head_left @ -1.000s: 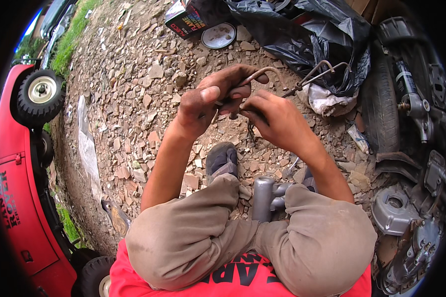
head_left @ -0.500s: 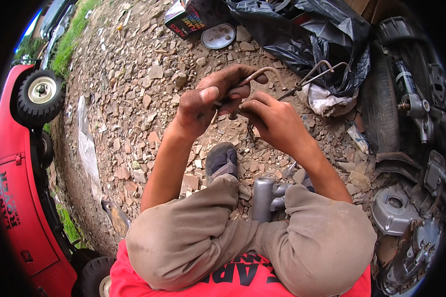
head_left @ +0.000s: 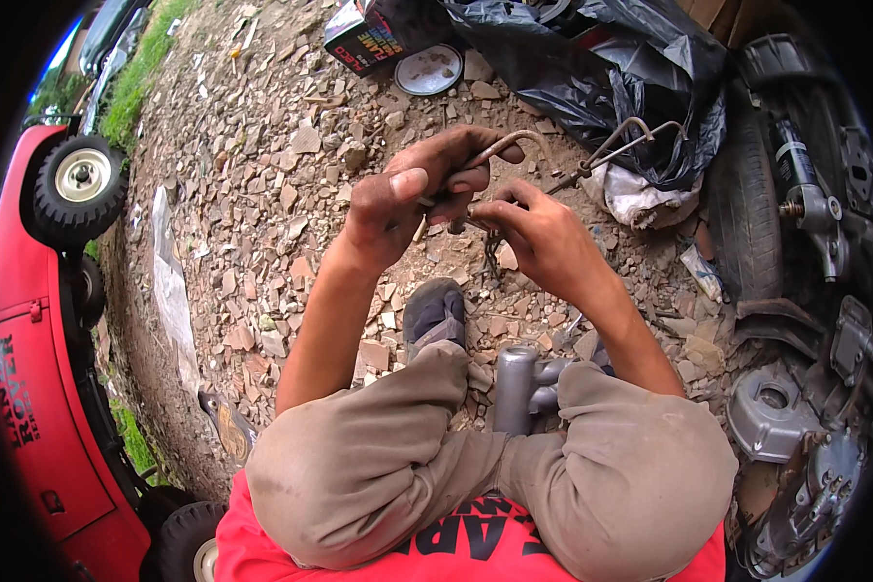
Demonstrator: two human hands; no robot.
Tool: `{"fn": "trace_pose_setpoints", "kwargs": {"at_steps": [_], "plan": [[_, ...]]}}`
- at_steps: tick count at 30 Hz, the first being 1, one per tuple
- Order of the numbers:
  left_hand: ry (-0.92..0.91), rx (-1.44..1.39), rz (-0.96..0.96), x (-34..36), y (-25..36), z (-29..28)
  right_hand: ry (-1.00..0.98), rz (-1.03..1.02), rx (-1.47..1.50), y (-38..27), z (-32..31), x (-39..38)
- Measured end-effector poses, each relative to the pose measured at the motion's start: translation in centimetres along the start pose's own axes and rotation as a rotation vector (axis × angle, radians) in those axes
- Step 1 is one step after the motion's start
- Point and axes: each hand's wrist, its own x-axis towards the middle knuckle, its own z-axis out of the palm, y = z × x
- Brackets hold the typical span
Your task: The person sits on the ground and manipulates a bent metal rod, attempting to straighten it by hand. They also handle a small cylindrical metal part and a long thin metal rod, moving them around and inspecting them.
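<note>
A thin, bent metal pipe [head_left: 525, 135] passes through the curled, dirt-stained fingers of my left hand [head_left: 398, 194], arching out to the right. My left hand is closed around it. Close by, my right hand [head_left: 558, 247] pinches thumb and fingers together beside the left fingertips; what lies between them is too small to make out. A small dark fitting [head_left: 456, 226] shows just under the left fingers. Below the right fingers hangs a dark, thin wire-like piece [head_left: 492, 250]. Further right, a pair of bent metal rods [head_left: 613, 153] reaches out beyond my right hand.
Broken stones [head_left: 262, 242] cover the ground. A grey metal cylinder [head_left: 516, 383] stands between my knees. At the right lie a tyre [head_left: 747, 213], a metal housing [head_left: 771, 412] and other vehicle parts. A black plastic bag [head_left: 601, 87] lies ahead; a red vehicle [head_left: 44, 388] stands left.
My right hand's fingers have shifted slightly, with the index finger lifted and bent more. My left hand and the pipe stay almost in place.
</note>
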Motion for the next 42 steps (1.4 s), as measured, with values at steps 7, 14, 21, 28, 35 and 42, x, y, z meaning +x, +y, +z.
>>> {"fn": "trace_pose_setpoints", "kwargs": {"at_steps": [7, 14, 21, 28, 35, 42], "plan": [[0.005, -0.001, 0.005, 0.1, 0.3, 0.3, 0.005, -0.023, -0.013, -0.1, 0.0, 0.1], [0.007, -0.023, -0.016, 0.0, 0.6, 0.3, 0.025, -0.11, -0.096, -0.3, -0.3, 0.8], [0.012, -0.035, -0.002, -0.1, 0.5, 0.3, 0.051, -0.071, -0.033, -0.1, -0.3, 0.9], [0.031, -0.035, 0.02, -0.1, 0.5, 0.6, 0.032, -0.018, 0.017, -0.3, -0.3, 0.8], [-0.004, -0.01, 0.016, 0.0, 0.4, 0.3, 0.053, -0.007, 0.146, 0.0, 0.2, 0.7], [0.003, 0.01, 0.01, 0.0, 0.5, 0.3, 0.082, -0.022, 0.085, -0.3, 0.7, 0.6]]}}
